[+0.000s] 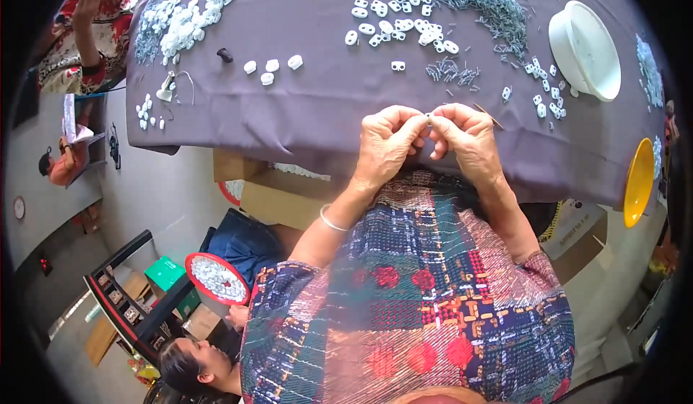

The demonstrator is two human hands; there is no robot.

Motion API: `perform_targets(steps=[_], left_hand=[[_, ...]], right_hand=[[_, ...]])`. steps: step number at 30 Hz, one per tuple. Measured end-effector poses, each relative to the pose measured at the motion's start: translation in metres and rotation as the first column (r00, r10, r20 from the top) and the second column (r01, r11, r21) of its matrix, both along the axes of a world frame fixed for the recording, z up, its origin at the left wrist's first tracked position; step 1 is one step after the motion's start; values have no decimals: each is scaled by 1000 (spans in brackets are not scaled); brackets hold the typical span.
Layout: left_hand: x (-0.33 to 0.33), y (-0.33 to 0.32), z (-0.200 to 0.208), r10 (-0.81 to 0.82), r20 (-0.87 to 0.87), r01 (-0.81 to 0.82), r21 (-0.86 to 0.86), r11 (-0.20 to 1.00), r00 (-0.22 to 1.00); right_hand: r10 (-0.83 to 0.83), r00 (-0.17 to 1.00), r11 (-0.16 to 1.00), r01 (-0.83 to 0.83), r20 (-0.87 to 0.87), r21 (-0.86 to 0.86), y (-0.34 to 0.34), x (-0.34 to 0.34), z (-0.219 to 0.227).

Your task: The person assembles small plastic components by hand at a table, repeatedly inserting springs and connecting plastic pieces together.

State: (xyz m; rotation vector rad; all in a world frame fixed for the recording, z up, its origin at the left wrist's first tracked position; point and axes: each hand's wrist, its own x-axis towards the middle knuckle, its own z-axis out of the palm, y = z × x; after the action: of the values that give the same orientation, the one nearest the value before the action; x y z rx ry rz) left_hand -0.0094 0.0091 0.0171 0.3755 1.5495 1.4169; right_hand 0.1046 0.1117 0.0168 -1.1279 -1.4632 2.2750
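My left hand point(388, 143) and my right hand point(469, 138) meet just above the near edge of the cloth-covered table, fingertips pinched together. A tiny pale piece shows between them, mostly hidden by the fingers, so its kind is unclear. A thin brown stick point(490, 116) lies just beyond my right hand. Past the fingers sit a loose group of small grey pins point(451, 71) and one white oval plastic piece with two holes point(398, 66). More such two-holed pieces point(404, 25) are spread farther back.
A dense heap of grey pins point(498, 14) lies at the back. To the right stand a white basin point(588, 50) and a yellow plate point(638, 182). White pieces point(191, 25) are heaped at far left. A person beside me is near a red-rimmed tray point(193, 260); an open carton point(281, 200) stands below the table edge.
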Motion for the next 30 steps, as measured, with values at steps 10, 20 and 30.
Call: perform_targets(steps=[10,20,30], left_hand=[[5,-2,-4,12,-9,-12,9,1000,1000],[4,-2,-12,82,-130,-72,81,994,988],[5,0,-18,207,-89,-183,226,957,974]], right_hand=[[-19,999,1000,19,-45,11,-4,5,-5],[-90,990,996,92,-105,8,-5,1,-6],[-64,990,998,64,-128,-3,20,9,-26]])
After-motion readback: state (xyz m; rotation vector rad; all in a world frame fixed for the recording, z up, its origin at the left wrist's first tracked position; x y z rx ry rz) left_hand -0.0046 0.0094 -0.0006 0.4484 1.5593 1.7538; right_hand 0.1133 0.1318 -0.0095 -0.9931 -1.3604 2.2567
